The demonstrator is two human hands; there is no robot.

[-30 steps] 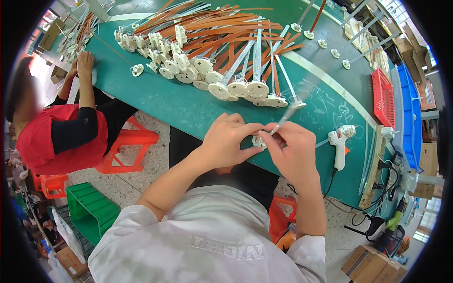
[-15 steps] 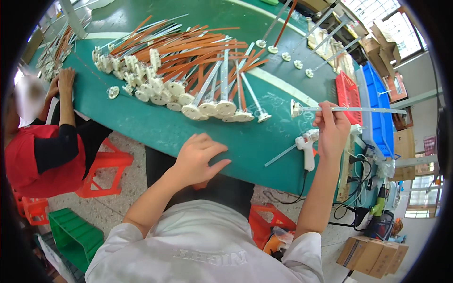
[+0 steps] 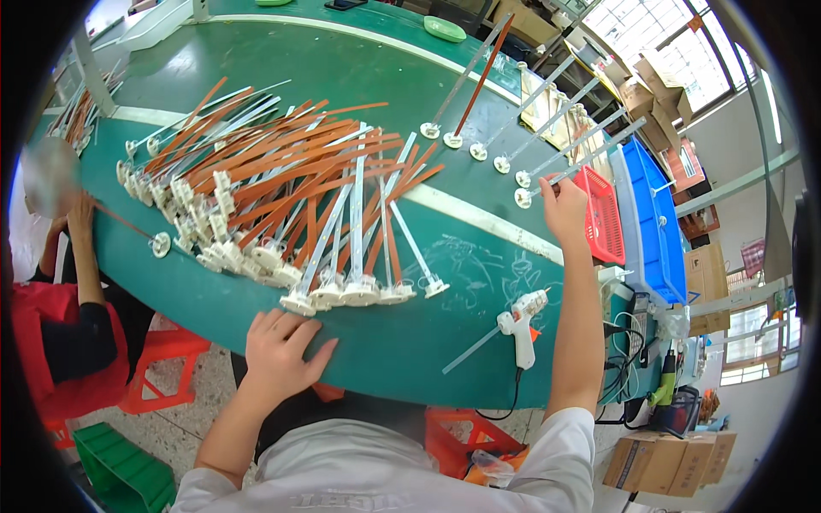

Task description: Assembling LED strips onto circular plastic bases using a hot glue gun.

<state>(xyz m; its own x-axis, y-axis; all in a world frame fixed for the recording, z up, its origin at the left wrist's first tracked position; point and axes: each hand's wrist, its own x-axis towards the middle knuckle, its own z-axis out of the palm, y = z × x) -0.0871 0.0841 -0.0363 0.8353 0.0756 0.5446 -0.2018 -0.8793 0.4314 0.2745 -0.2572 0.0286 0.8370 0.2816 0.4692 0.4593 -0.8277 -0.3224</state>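
Observation:
My right hand [image 3: 564, 208] is stretched out to the right side of the green table [image 3: 402, 342]. It holds a long white strip with a round white base [image 3: 523, 198], laid at the near end of a row of similar strips [image 3: 505, 158]. My left hand [image 3: 280, 346] rests flat on the table's front edge with fingers spread and holds nothing. Just beyond it lies a big pile of orange and white strips with white bases [image 3: 282, 205].
A white glue gun [image 3: 522, 321] lies on the table near its front right edge. A red basket [image 3: 599, 214] and a blue bin [image 3: 654, 222] stand at the right. A person in red [image 3: 60, 333] sits at the left. Red stools [image 3: 162, 368] stand below.
My right hand has carried the strip from near my chest out to the right and set it by the row. My left hand dropped to the table edge.

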